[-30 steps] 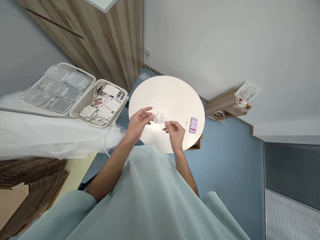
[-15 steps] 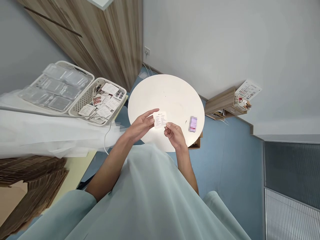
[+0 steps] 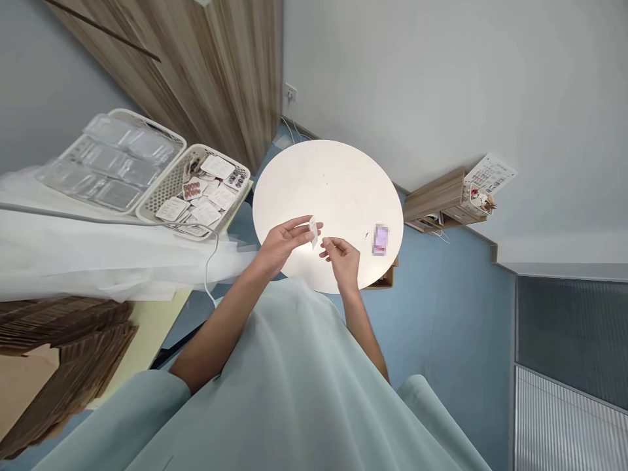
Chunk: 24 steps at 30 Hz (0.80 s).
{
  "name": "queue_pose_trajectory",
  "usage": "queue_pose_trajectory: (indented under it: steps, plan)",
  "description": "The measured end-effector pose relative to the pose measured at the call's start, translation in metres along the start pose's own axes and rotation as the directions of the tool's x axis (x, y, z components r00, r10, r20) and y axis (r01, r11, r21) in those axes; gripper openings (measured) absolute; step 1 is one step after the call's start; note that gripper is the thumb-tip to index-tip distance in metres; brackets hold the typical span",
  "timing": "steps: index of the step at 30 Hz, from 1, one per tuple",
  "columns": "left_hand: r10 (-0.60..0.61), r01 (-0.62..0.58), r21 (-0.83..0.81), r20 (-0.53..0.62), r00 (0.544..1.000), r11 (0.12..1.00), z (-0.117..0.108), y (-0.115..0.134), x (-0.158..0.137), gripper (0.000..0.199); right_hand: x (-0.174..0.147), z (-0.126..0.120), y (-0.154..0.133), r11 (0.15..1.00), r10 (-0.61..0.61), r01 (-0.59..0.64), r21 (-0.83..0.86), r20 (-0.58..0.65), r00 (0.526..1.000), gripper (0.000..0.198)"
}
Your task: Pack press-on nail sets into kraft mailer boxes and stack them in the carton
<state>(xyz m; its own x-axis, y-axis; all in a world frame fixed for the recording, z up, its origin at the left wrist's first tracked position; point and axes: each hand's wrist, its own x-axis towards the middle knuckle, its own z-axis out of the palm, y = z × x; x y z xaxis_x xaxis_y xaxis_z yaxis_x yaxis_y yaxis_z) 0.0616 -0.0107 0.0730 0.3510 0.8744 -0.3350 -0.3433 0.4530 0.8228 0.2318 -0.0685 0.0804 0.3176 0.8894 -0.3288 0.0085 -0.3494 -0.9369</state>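
Over the round white table (image 3: 294, 170), my left hand (image 3: 280, 247) grips a small white card (image 3: 313, 231) between thumb and fingers. The card is turned nearly edge-on, with faint print showing on its narrow visible face. Just to the right of it is my right hand (image 3: 345, 261), its fingers loosely bent and apart. A small gap separates those fingertips from the card, and I see nothing in them.
At left, a white basket (image 3: 147, 208) holds printed cards, one with red ovals. Beside it, another basket (image 3: 182, 139) carries clear plastic packs (image 3: 118, 167). A pixelated purple item (image 3: 381, 239) lies on the table's right side. Folded cardboard (image 3: 93, 356) is stacked lower left.
The card has turned from facing me to nearly edge-on in my left hand. My right hand has let go of its corner, and its fingers have spread.
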Motion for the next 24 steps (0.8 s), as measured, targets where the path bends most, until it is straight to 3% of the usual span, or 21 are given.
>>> queue_pose_trajectory:
  steps: [6, 9, 15, 19, 24]
  plan:
    - [0.039, -0.032, 0.07, -0.105, 0.994, 0.997, 0.002, 0.0, -0.004, 0.088, -0.022, 0.012, -0.01, 0.94, -0.259, 0.26, -0.22, 0.032, 0.965, 0.032]
    - [0.065, -0.056, 0.079, -0.122, 0.99, 0.995, 0.003, -0.001, -0.005, 0.088, -0.025, 0.019, -0.009, 0.903, -0.325, 0.314, -0.293, 0.013, 0.946, 0.028]
    - [0.117, -0.096, 0.113, -0.196, 0.974, 0.989, -0.008, -0.005, -0.008, 0.067, -0.021, 0.012, -0.008, 0.971, -0.195, 0.179, -0.159, -0.088, 0.977, 0.025]
    - [0.097, -0.069, 0.121, -0.241, 0.966, 0.99, -0.016, -0.005, -0.008, 0.061, -0.014, -0.002, -0.011, 0.999, -0.037, 0.037, -0.004, -0.027, 0.999, 0.029]
    - [0.082, -0.052, 0.129, -0.238, 0.968, 0.99, -0.016, -0.003, -0.009, 0.06, -0.011, -0.008, -0.008, 0.995, -0.007, 0.002, 0.095, 0.047, 0.999, 0.028]
